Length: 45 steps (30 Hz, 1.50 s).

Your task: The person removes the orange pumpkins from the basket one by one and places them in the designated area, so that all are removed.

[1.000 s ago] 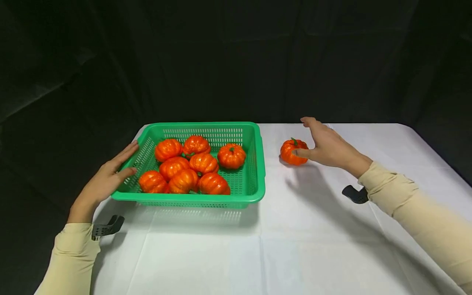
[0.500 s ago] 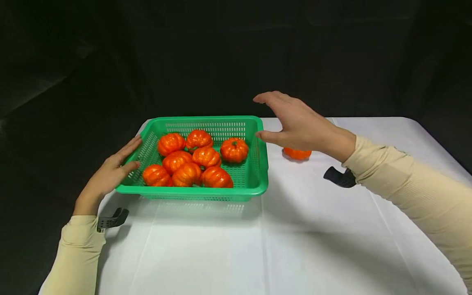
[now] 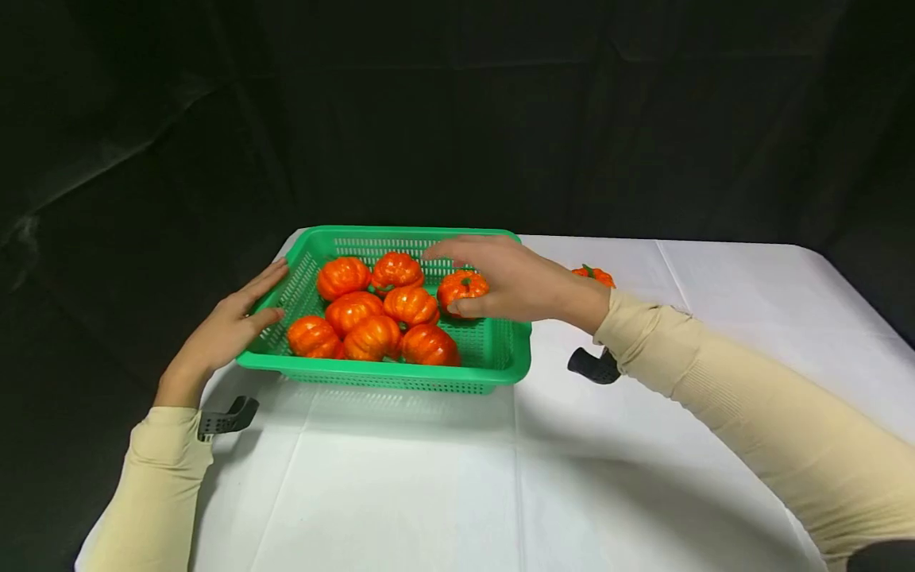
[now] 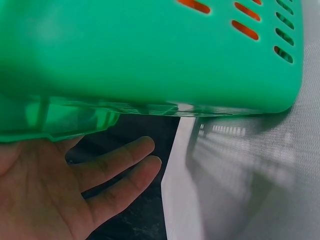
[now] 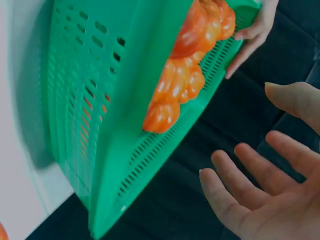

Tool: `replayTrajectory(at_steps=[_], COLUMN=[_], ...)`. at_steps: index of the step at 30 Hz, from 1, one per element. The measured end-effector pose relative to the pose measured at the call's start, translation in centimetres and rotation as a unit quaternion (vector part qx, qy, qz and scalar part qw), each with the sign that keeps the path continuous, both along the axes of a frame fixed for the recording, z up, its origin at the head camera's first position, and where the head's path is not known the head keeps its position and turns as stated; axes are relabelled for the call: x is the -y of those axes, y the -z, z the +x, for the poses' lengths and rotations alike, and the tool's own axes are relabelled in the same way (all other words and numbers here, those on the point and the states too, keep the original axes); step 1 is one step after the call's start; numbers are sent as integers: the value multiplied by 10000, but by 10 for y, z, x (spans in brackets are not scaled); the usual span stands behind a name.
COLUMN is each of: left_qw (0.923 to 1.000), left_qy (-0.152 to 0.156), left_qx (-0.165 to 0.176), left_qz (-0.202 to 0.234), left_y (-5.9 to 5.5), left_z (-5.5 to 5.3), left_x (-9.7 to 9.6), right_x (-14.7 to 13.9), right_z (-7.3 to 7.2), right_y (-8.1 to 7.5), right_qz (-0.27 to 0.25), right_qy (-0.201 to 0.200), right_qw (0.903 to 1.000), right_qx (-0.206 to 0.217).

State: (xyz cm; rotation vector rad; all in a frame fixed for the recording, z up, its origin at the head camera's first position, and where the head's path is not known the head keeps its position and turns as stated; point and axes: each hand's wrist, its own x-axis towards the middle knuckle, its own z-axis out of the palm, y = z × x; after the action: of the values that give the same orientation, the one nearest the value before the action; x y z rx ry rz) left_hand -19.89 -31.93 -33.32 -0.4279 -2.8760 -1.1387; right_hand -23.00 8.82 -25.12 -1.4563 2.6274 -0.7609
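A green slotted plastic basket (image 3: 386, 370) holds several small, shiny orange-red pumpkins (image 3: 353, 311). My left hand (image 3: 223, 327) rests against the basket's left rim with its fingers extended; in the left wrist view the palm lies along the rim's underside. Over the right part of the basket, my right hand (image 3: 511, 280) reaches in from the right, thumb and fingers spread apart. It partly covers the rightmost pumpkin (image 3: 450, 291) in the head view. Nothing sits between the fingers of the right hand (image 5: 270, 195) in the right wrist view.
One more pumpkin (image 3: 595, 275) lies on the white tablecloth (image 3: 400, 477) to the right of the basket, partly hidden by the right forearm. A black cloth (image 3: 457, 111) hangs behind the table. Each wrist carries a black mount (image 3: 232, 417).
My right hand has moved left, away from the lone pumpkin on the table, rising and then lowering over the basket. The left hand stays at the left rim.
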Motion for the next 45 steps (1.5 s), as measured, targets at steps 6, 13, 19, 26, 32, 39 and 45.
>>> replayTrajectory(at_steps=[6,13,19,26,32,39,45], left_qw=[10000,10000,10000,9999,9998,9999,9999], left_qy=[24,45,79,9,-66,-30,-3], left_qx=[12,-23,-31,52,144,105,80], left_qz=[34,33,40,94,118,87,100], left_y=[0,0,0,-1,2,2,0], left_z=[-1,-2,-4,-3,-2,-3,-1], left_x=[-3,-8,-11,-10,-11,-11,-11], right_x=[15,30,31,30,27,10,-13], right_z=[-5,-7,-13,-19,-21,-23,-19], right_y=[15,34,43,52,50,29,17], right_qz=[403,1142,1631,2165,1918,1315,514], right_qy=[-574,-717,-590,-315,-223,-132,317], right_qw=[9970,9895,9824,9714,9771,9881,9916], right_qx=[329,521,695,919,893,783,1146])
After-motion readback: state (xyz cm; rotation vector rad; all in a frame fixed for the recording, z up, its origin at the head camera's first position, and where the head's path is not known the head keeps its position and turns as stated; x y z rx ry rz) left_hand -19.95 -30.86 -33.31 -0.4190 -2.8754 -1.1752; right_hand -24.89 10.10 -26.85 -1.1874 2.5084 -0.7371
